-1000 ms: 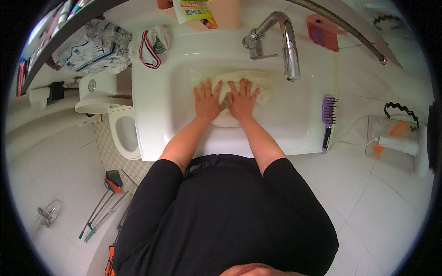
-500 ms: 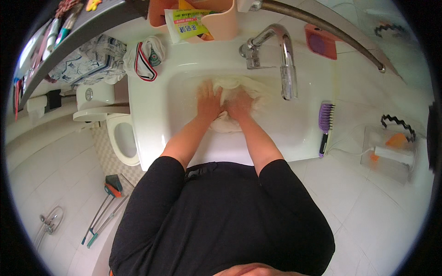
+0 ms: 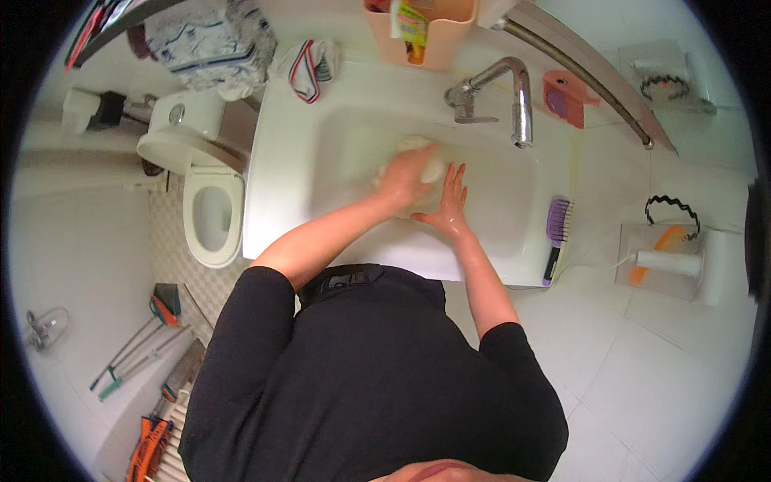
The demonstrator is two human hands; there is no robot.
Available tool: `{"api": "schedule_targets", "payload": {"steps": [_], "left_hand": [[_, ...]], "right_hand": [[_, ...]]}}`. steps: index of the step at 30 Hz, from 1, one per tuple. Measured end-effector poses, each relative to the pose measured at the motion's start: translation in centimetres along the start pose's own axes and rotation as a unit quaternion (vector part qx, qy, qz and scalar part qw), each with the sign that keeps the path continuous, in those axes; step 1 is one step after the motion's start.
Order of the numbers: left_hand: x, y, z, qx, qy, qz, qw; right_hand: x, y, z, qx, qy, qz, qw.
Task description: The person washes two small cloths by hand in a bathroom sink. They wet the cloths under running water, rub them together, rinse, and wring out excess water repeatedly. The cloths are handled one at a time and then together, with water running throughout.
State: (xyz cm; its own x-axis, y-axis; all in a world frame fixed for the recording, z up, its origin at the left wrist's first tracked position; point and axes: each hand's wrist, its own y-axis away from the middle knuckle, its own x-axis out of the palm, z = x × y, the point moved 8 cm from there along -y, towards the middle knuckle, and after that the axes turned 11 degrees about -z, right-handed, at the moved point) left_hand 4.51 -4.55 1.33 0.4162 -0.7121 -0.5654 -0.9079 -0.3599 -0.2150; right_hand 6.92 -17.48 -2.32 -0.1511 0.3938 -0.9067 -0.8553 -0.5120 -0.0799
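Observation:
A wet white cloth [image 3: 434, 170] is bunched up in the cloudy water of the white sink [image 3: 281, 153]. My left hand [image 3: 403, 178] reaches over it, slightly blurred, its fingers closed on the bundle. Part of the cloth is hidden beneath that hand. Just to the right, my right hand [image 3: 446, 210] is raised, wet and empty, thumb and fingers spread apart. The chrome faucet [image 3: 520, 104] stands behind and to the right of both hands, with no stream visible from its spout.
A striped white cloth [image 3: 309, 68] lies on the sink's back left corner. A peach bin [image 3: 434, 40] holds packets behind the basin. A purple hairbrush [image 3: 557, 229] rests on the right rim. The toilet [image 3: 213, 217] is at the left, and a metal bar [image 3: 582, 80] runs above the faucet.
My right hand has come off the cloth and opened. My left hand has shifted right onto the bundle, which is now more compact. The view has also moved.

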Motion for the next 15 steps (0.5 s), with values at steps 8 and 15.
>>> {"api": "schedule_targets", "payload": {"steps": [8, 15], "left_hand": [[-6.2, 3.3, -15.2, 0.242, 0.131, -0.078, 0.958], [-9.8, 6.0, -19.6, 0.351, 0.137, -0.142, 0.915]], "right_hand": [[-2.1, 2.2, 0.4, -0.001, -0.106, -0.075, 0.992], [-4.5, 2.6, -0.4, 0.063, -0.272, -0.114, 0.953]]}}
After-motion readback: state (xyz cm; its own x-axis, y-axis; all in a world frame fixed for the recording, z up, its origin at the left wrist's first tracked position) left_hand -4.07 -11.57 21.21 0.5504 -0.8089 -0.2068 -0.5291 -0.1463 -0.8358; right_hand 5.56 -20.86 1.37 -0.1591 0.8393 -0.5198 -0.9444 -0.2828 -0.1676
